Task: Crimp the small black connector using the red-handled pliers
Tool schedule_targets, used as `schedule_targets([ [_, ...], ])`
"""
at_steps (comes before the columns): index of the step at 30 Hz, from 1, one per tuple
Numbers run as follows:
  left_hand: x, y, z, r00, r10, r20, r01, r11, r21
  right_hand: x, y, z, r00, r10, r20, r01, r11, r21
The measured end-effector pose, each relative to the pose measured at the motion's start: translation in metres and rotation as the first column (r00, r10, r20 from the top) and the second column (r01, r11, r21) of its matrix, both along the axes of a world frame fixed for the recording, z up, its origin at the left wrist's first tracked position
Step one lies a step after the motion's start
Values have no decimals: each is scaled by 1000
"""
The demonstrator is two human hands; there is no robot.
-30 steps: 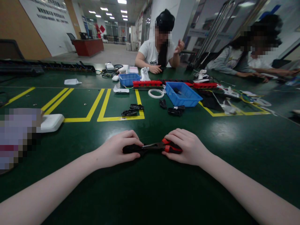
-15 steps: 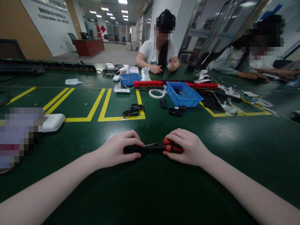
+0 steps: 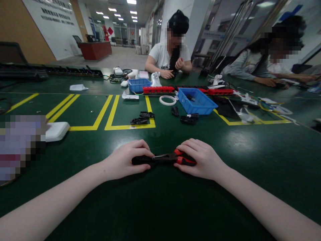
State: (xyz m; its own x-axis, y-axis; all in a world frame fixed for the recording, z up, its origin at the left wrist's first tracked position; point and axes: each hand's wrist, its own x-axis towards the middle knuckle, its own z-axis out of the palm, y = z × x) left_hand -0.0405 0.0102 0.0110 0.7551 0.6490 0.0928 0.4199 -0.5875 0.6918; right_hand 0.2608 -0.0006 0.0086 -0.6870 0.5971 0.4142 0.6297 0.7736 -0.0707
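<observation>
My left hand [image 3: 130,159] is closed round a small black part [image 3: 141,160], holding it low over the green table [image 3: 160,204]. The fingers hide much of its shape. Red-handled needle-nose pliers [image 3: 172,156] lie in my right hand [image 3: 198,157], its fingers wrapped over the grips. Their jaws point left, and the tips reach the black part beside my left fingertips. Whether the tips pinch anything is too small to tell. Beyond my hands lie several similar black parts [image 3: 139,120], some near the yellow tape and others by the blue bin.
A blue bin [image 3: 198,102] with black pieces inside stands ahead, beside a white tape ring [image 3: 168,100]. Red strips [image 3: 158,89] and a smaller blue bin [image 3: 139,85] are farther back. A white case [image 3: 57,131] lies at left. A person [image 3: 168,57] sits opposite; others sit at right.
The pliers and black part have barely moved, with only a very slight shift in my hands. The person opposite has raised one hand towards the chest.
</observation>
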Motion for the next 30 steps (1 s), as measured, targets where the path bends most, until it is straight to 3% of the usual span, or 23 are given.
schedule_targets([
  [22,1,-2,3,1000,15,-4,-15,1000,19,5,3,4,999,11,37,-11,1000,9],
  [30,0,0,-1,1000,6,-1,-6,1000,24,3,2,4,999,11,35,-11,1000,-6],
])
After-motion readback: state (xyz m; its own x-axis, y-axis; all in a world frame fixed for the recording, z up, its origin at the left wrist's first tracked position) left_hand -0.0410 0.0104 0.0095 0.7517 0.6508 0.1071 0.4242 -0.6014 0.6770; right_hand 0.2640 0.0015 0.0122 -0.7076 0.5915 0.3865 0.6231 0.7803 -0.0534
